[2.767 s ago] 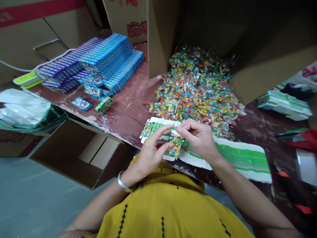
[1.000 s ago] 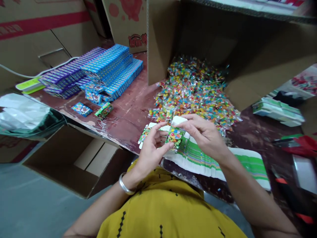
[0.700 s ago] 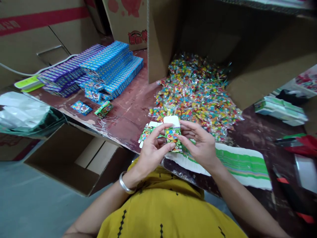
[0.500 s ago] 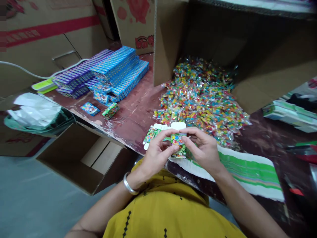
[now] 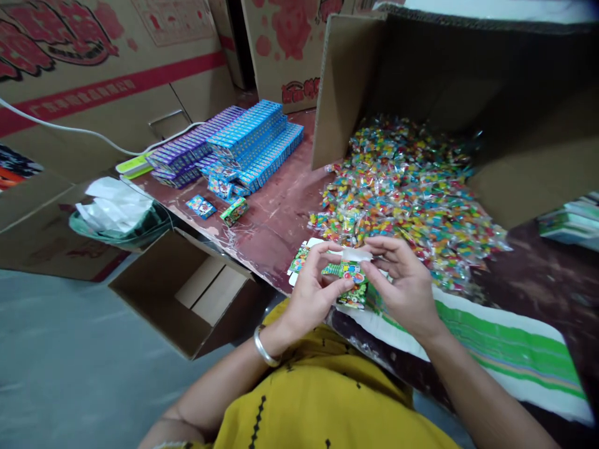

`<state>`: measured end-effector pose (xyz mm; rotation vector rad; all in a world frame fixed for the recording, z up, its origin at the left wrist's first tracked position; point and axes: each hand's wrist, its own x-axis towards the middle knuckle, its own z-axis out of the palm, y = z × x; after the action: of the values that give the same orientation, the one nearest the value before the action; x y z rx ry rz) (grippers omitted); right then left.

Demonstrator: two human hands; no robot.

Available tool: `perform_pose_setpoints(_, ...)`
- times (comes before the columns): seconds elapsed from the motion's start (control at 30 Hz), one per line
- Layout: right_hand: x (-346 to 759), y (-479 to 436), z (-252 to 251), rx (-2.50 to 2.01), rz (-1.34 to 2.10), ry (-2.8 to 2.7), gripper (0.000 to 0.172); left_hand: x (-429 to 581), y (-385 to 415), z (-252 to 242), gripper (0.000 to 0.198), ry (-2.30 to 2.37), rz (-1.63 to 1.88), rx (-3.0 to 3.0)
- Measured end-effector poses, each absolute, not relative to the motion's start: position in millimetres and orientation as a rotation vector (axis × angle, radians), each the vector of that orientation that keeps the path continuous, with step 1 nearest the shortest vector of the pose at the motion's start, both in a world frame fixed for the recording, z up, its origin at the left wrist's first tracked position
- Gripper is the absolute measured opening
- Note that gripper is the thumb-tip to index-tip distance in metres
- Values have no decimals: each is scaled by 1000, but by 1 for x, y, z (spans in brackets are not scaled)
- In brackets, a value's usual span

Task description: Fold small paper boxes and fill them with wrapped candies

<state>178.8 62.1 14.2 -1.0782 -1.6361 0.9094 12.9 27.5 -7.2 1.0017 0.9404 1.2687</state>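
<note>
A small green printed carton [image 5: 354,290] is between my hands above the table's front edge, with a white flap [image 5: 357,254] standing up at its top. My left hand [image 5: 314,290] is closed on its left side, thumb across the printed front. At the right edge and flap, my right hand [image 5: 401,284] pinches the carton with thumb and fingertips. Flattened green cartons [image 5: 299,257] lie just behind my left hand. A long row of flat green-and-white cartons [image 5: 505,343] runs out to the right under my right forearm. The carton's inside is hidden from me.
Clear packets of colourful candy [image 5: 402,199] spill from a large cardboard box [image 5: 344,93]. Stacked blue boxes [image 5: 253,137] and purple boxes [image 5: 187,149] stand at the left, near a loose green box [image 5: 234,212]. Below the table edge is an open carton [image 5: 154,293], beside a bag-lined basket [image 5: 121,212].
The carton's white top flap now stands up in view. My right thumb has shifted off the printed front to its right edge. The camera view has turned left.
</note>
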Motion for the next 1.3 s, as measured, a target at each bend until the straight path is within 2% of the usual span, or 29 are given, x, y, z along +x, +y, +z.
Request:
perform_pose_setpoints(0.2, 175, 65, 3, -1028, 1005, -1484, 36, 9, 32, -3, 37, 987, 1257, 1077)
perform_pose_setpoints(0.27, 177, 63, 0, -1033, 957, -1503, 29, 6, 34, -3, 35, 963, 1206, 1090)
perform_pose_setpoints(0.37, 180, 62, 0, -1056, 932, -1596, 9, 3, 37, -3, 31, 917, 1155, 1111)
perform_pose_setpoints(0.53, 179, 63, 6, -1017, 979, -1587, 5, 5, 39, -3, 34, 911, 1197, 1087)
perform_pose_setpoints(0.67, 177, 65, 10, -998, 941, -1566, 19, 9, 38, -3, 43, 890, 1233, 980)
perform_pose_setpoints(0.77, 178, 69, 15, -1009, 1029, -1596, 15, 11, 37, -5, 44, 929, 1260, 1004)
perform_pose_setpoints(1.0, 186, 85, 28, -1118, 1375, -1519, 23, 9, 33, -9, 41, 1089, 1291, 1285)
perform_pose_setpoints(1.2, 190, 95, 29, -1120, 1429, -1556, 19, 7, 31, -6, 50, 1038, 1213, 1308)
perform_pose_setpoints(1.3, 186, 89, 29, -1138, 1310, -1617, 18, 6, 31, -5, 51, 1018, 1202, 1324)
